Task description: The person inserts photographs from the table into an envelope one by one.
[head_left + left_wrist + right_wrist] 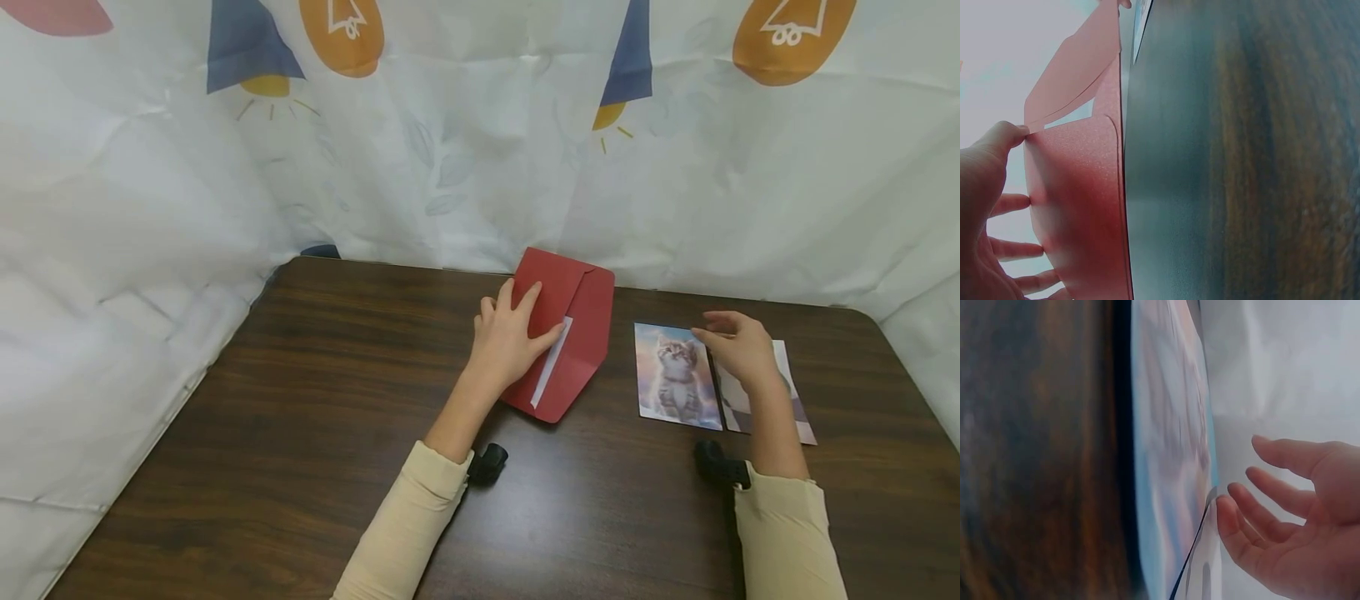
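A red envelope (pixel 596 321) lies near the back edge of the table, its flap spread to the right and a white strip (pixel 552 362) along the opening. My left hand (pixel 504 340) rests on it with fingers spread; in the left wrist view the thumb and fingertips touch the envelope (pixel 1079 200). To the right are two picture cards side by side: a kitten card (pixel 678 379) and a paler card (pixel 738 410), partly hidden by my arm. Over the cards hovers my right hand (pixel 738 354), fingers loosely bent and holding nothing.
The dark wooden table (pixel 300 433) carries everything. A white patterned sheet (pixel 480 150) hangs behind it and along both sides. A small black device (pixel 487 465) sits at the left wrist, another black device (pixel 716 467) at the right.
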### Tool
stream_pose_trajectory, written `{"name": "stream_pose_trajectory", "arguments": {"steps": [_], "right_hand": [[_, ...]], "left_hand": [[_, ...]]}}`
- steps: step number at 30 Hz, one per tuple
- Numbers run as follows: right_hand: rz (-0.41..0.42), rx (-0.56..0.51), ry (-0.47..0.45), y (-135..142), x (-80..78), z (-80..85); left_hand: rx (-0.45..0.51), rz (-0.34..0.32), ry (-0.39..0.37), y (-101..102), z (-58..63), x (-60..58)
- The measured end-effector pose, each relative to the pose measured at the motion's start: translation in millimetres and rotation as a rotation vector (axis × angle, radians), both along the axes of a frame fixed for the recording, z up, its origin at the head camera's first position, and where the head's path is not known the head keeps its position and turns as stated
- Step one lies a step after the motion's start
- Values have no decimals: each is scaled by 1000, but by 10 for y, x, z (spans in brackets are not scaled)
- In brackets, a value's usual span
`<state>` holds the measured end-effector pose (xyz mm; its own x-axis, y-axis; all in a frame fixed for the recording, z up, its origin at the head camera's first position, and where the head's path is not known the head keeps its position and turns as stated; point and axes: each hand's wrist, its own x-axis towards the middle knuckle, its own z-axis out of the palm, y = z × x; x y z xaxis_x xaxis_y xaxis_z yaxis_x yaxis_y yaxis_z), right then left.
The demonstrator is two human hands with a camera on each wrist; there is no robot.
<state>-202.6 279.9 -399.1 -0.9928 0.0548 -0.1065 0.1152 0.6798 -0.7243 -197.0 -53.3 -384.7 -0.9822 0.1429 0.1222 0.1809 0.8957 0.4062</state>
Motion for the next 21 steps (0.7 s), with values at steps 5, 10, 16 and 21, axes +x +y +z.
{"name": "stream_pose_trajectory", "arguments": {"steps": [5, 10, 16, 21], "right_hand": [[30, 31, -10, 29, -4, -5], [73, 45, -33, 75, -20, -5], [99, 41, -75, 117, -34, -9], [107, 53, -95, 137, -49, -5]], "left_hand": [[2, 1, -3, -6, -2, -3], [4, -1, -7, -3, 3, -1], [9, -3, -7, 0, 3, 5], [15, -7, -6, -5, 12, 14]]}}
